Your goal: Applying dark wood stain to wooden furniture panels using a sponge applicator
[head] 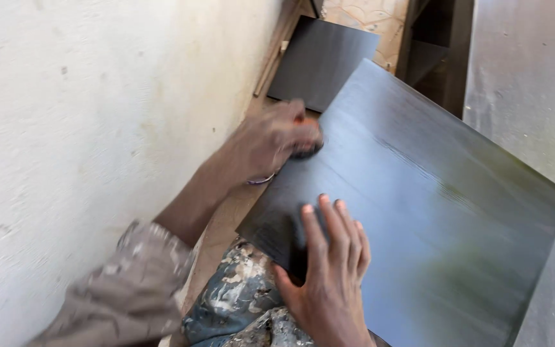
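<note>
resting flat, right hand point(332, 270) steadies glossy black panel point(431, 205); left hand point(277, 138) grips dark pad point(308, 149).

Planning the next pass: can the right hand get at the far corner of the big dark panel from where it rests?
Probably yes: the right hand lies flat on the dark panel, nothing lies on the surface beyond it, and the left hand works off at the left edge.
</note>
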